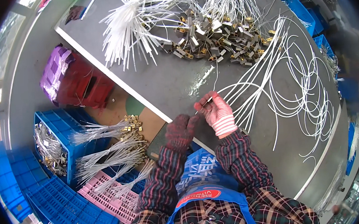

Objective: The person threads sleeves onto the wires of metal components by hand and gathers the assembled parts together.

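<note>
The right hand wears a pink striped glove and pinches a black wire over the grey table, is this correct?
Not quite: the head view shows the wire is white, not black. The right hand does wear a pink striped glove and pinches it over the grey table.

counter (pixel 172 80): grey, white-edged | on it: loose white wires (pixel 288 81) | heap of brass-and-grey metal parts (pixel 215 36) | bundle of white sleeves (pixel 133 22)

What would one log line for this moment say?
left hand: dark glove, at table edge | right hand: striped glove, pinching white wire | metal connector pile beyond
</note>
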Demonstrator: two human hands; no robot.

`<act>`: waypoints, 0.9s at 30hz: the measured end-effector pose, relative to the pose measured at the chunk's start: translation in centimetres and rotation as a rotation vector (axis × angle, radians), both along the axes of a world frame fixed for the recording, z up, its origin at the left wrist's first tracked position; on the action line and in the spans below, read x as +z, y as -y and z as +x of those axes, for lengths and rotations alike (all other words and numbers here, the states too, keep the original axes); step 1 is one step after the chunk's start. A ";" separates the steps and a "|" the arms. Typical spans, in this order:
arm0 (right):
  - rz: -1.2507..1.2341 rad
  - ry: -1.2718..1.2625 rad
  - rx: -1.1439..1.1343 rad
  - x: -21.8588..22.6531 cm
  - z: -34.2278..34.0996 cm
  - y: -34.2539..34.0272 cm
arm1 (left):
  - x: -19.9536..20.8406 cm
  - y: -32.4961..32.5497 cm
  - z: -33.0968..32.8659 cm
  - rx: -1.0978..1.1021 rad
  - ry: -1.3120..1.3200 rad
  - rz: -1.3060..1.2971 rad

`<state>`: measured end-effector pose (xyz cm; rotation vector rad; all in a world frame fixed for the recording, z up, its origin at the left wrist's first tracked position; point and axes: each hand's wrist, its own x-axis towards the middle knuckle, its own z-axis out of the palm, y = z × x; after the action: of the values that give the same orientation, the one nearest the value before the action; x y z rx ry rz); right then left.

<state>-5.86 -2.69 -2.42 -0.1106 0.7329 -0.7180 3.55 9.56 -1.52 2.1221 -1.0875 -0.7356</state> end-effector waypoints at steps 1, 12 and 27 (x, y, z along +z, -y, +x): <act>-0.005 0.004 0.006 0.1 0.4 -0.4 | -0.3 -1.4 -0.3 0.035 0.017 -0.007; -0.132 -0.128 0.162 -1.6 -0.7 -1.8 | 2.5 -26.8 -2.0 0.353 -0.812 0.493; -0.357 -0.193 0.363 2.7 -1.2 -0.2 | 2.5 -24.2 -1.5 0.536 -1.008 0.338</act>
<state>-7.10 -2.49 0.32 -0.6303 0.7359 -0.4862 2.08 33.73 1.00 1.7437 0.1432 -1.5169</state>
